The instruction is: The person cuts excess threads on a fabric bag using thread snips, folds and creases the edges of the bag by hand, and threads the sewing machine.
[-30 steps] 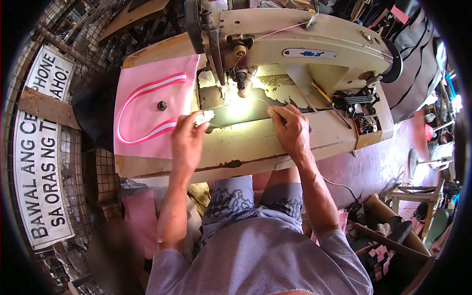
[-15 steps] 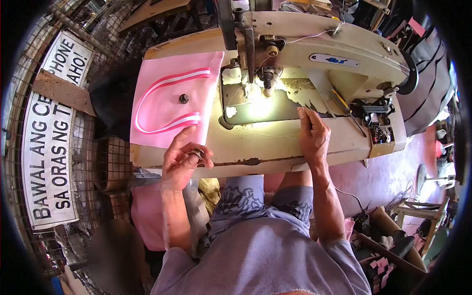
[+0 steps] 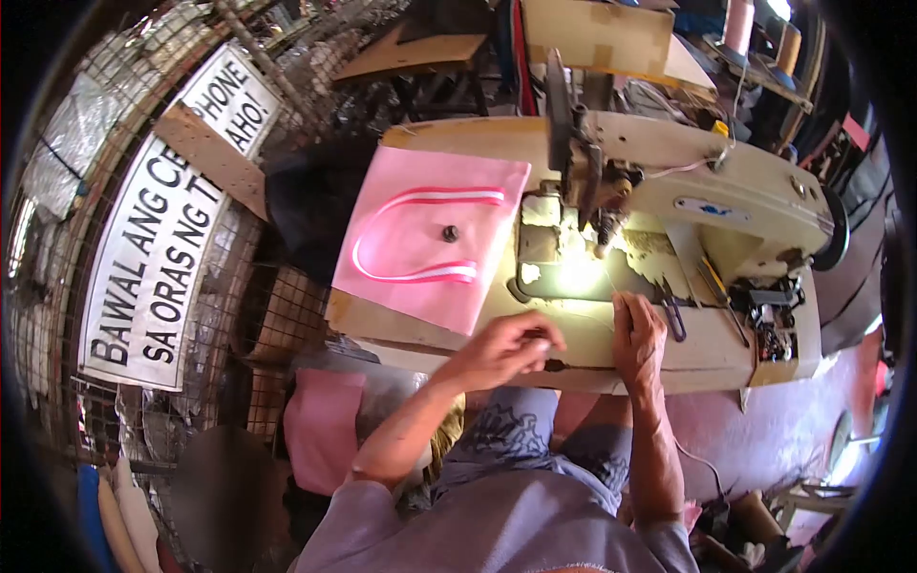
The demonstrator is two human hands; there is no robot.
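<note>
My left hand (image 3: 508,350) hovers at the front edge of the sewing machine table (image 3: 401,336), fingers curled inward; whatever they hold is hidden. My right hand (image 3: 639,336) is raised in front of the needle area, its thumb and fingertips pinched on a thin thread (image 3: 611,281) that runs up toward the needle. The lit sewing machine (image 3: 755,205) stands behind both hands. Left of the needle lies a pink sheet (image 3: 411,210), with a pink-and-white striped strap (image 3: 359,239) curved in a U on it. A small dark round metal piece (image 3: 450,233) sits inside the curve.
Thread snips (image 3: 675,317) lie just right of my right hand. Beyond them are a screwdriver (image 3: 718,286) and a box of small parts (image 3: 772,334). Thread cones (image 3: 737,29) stand at the back right. A wire-mesh wall with a white sign (image 3: 143,277) is at left.
The view has shifted, so the table sits lower and farther right. My left hand has moved right toward my right hand and curled; a small metal piece seen in it earlier is now hidden.
</note>
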